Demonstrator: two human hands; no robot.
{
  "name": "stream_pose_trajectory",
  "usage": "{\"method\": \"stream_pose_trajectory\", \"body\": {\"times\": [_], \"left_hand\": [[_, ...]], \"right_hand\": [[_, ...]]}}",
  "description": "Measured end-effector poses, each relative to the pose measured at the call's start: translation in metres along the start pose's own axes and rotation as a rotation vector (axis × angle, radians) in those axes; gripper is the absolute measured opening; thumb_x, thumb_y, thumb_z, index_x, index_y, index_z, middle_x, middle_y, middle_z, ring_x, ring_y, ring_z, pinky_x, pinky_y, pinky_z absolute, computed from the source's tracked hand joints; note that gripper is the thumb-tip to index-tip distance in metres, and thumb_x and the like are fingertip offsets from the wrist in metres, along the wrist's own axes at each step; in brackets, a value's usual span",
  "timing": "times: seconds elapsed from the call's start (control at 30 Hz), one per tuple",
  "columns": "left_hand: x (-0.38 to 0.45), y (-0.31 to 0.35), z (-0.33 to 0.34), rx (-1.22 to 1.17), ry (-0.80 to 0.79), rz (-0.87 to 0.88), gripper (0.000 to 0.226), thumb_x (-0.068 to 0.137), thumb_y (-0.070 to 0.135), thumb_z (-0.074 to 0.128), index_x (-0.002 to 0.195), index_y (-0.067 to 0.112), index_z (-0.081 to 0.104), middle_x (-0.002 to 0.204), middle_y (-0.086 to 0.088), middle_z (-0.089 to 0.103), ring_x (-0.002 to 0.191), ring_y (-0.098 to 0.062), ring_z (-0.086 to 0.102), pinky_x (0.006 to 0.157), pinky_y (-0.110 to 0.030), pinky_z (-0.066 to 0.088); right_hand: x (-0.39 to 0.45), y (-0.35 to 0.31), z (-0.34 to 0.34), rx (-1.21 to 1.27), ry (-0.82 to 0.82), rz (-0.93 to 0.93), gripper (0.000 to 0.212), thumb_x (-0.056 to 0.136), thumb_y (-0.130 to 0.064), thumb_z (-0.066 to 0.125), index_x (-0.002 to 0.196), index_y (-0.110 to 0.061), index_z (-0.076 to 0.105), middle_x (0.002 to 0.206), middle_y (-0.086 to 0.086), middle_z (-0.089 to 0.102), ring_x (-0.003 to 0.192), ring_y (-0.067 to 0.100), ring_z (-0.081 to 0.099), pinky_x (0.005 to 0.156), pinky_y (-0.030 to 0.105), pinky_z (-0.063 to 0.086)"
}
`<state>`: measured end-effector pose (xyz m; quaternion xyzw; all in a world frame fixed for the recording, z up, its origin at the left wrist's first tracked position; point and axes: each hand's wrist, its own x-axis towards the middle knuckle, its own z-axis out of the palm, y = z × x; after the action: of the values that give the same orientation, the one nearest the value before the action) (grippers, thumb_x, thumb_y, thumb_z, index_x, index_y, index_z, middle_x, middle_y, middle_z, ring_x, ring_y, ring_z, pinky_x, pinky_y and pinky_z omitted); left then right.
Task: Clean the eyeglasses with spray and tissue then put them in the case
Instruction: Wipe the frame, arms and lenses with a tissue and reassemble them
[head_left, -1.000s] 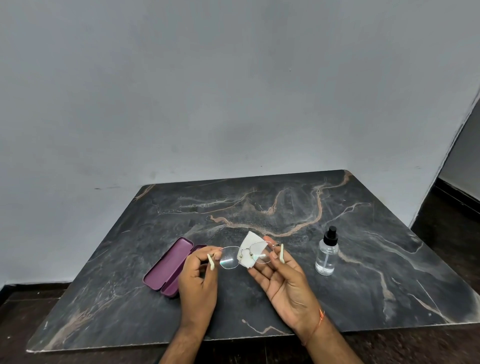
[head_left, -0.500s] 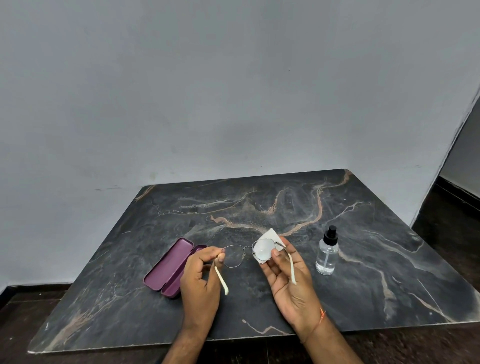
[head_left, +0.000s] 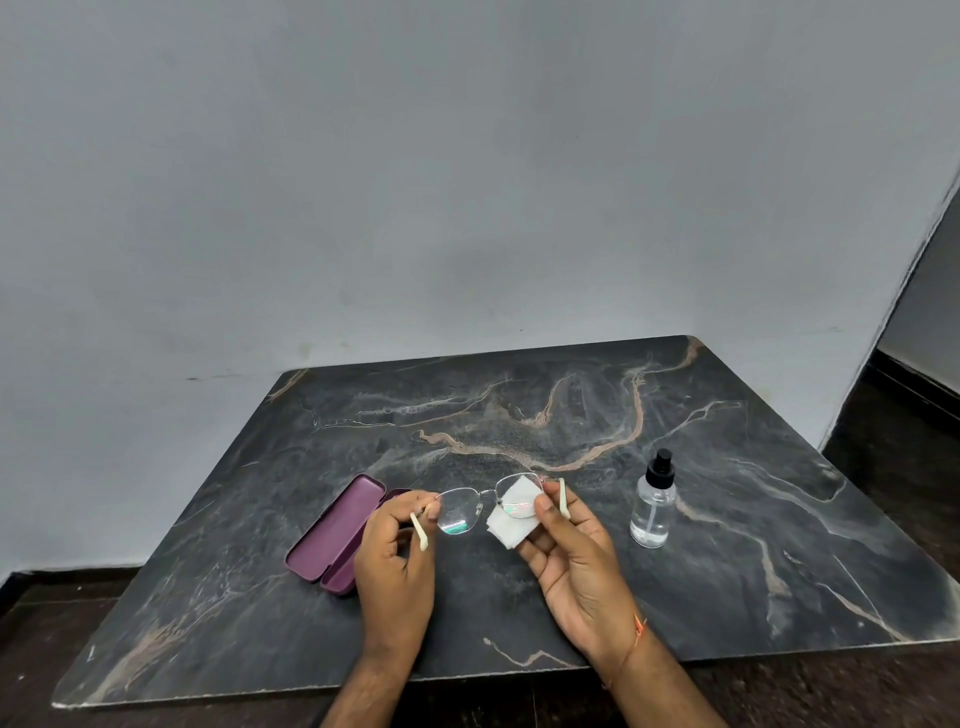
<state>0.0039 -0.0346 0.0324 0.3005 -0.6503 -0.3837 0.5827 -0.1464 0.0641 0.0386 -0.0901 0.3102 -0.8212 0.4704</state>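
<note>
Head view: the glasses (head_left: 485, 506) are held above the table (head_left: 727, 545), between both hands. The left hand (head_left: 397, 558) pinches the left temple hinge. The right hand (head_left: 576, 556) pinches a tissue (head_left: 511, 512) against the right lens. The open case (head_left: 337, 535) lies left, the spray (head_left: 653, 501) stands right.

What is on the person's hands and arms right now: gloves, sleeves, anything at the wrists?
No gloves: both the left hand and the right hand are bare, and no sleeves show on either forearm. The only thing worn is a thin orange thread tied round the right wrist.
</note>
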Motion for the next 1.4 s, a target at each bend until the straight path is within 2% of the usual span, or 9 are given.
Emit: {"method": "stream_pose_trajectory", "body": {"times": [0.2,0.3,0.5,0.67,1.0,1.13,1.27,1.33,1.4], "left_hand": [[-0.001,-0.004,-0.001,0.013,-0.001,-0.009,0.015,0.099,0.018,0.072,0.103,0.031,0.076,0.106,0.010,0.078,0.106,-0.008,0.073,0.091,-0.011,0.052],[-0.001,-0.008,-0.001,0.046,-0.027,-0.010,0.026,0.098,0.007,0.074,0.103,0.033,0.076,0.108,0.012,0.078,0.106,-0.010,0.074,0.090,-0.019,0.057],[-0.003,-0.002,-0.001,0.074,-0.071,0.051,0.013,0.095,0.019,0.074,0.101,0.031,0.077,0.106,0.015,0.077,0.105,-0.013,0.074,0.090,-0.014,0.055],[-0.002,-0.006,0.000,0.134,-0.040,0.029,0.034,0.095,-0.002,0.078,0.099,0.031,0.077,0.107,0.019,0.075,0.105,-0.009,0.072,0.088,-0.010,0.052],[-0.001,-0.005,-0.003,0.158,0.025,-0.033,0.017,0.102,0.009,0.073,0.098,0.025,0.078,0.107,0.021,0.076,0.103,-0.011,0.068,0.082,-0.009,0.048],[-0.001,-0.007,-0.003,0.167,0.035,-0.039,0.013,0.102,0.012,0.073,0.099,0.024,0.077,0.103,0.016,0.077,0.102,-0.013,0.067,0.080,-0.014,0.051],[-0.003,-0.005,-0.004,0.194,-0.006,0.008,0.015,0.100,0.012,0.073,0.097,0.026,0.076,0.106,0.015,0.076,0.103,-0.012,0.067,0.080,-0.014,0.050],[-0.005,-0.003,-0.004,0.223,-0.034,0.046,0.016,0.099,0.011,0.074,0.097,0.027,0.075,0.105,0.017,0.076,0.104,-0.010,0.066,0.082,-0.013,0.049],[-0.005,-0.003,-0.004,0.251,-0.052,0.073,0.016,0.099,0.009,0.075,0.098,0.025,0.076,0.105,0.017,0.075,0.104,-0.008,0.066,0.084,-0.011,0.048]], "right_hand": [[-0.005,-0.004,0.006,-0.043,-0.041,0.027,0.034,0.090,-0.009,0.066,0.124,-0.006,0.068,0.124,0.023,0.076,0.104,0.031,0.079,0.085,0.041,0.067],[-0.002,-0.003,0.004,-0.017,-0.026,0.037,0.036,0.095,-0.007,0.062,0.131,-0.006,0.064,0.127,0.023,0.075,0.110,0.035,0.077,0.085,0.043,0.067],[0.007,0.002,-0.005,0.102,0.044,-0.012,0.050,0.091,0.004,0.065,0.141,-0.002,0.059,0.135,0.026,0.065,0.123,0.041,0.064,0.085,0.047,0.065],[0.006,0.001,-0.004,0.106,0.049,-0.040,0.054,0.086,0.005,0.069,0.138,-0.004,0.061,0.133,0.022,0.070,0.107,0.030,0.077,0.090,0.047,0.065],[-0.007,-0.001,0.006,0.003,0.094,-0.036,0.057,0.078,0.005,0.076,0.133,-0.002,0.063,0.123,0.021,0.074,0.100,0.024,0.077,0.073,0.037,0.066],[-0.015,-0.008,0.002,-0.035,0.074,-0.004,0.059,0.078,0.006,0.076,0.135,-0.003,0.063,0.125,0.022,0.073,0.099,0.025,0.077,0.074,0.039,0.067],[-0.026,-0.022,-0.010,-0.154,0.059,0.056,0.040,0.089,0.007,0.069,0.126,-0.009,0.068,0.115,0.020,0.075,0.095,0.027,0.075,0.074,0.045,0.065],[-0.032,-0.030,-0.014,-0.239,0.070,0.111,0.028,0.093,0.002,0.066,0.116,-0.011,0.074,0.107,0.019,0.074,0.083,0.026,0.073,0.062,0.038,0.059],[-0.036,-0.040,-0.017,-0.310,0.112,0.182,0.015,0.092,-0.015,0.071,0.104,-0.012,0.079,0.096,0.015,0.071,0.070,0.023,0.069,0.054,0.031,0.049]]}}
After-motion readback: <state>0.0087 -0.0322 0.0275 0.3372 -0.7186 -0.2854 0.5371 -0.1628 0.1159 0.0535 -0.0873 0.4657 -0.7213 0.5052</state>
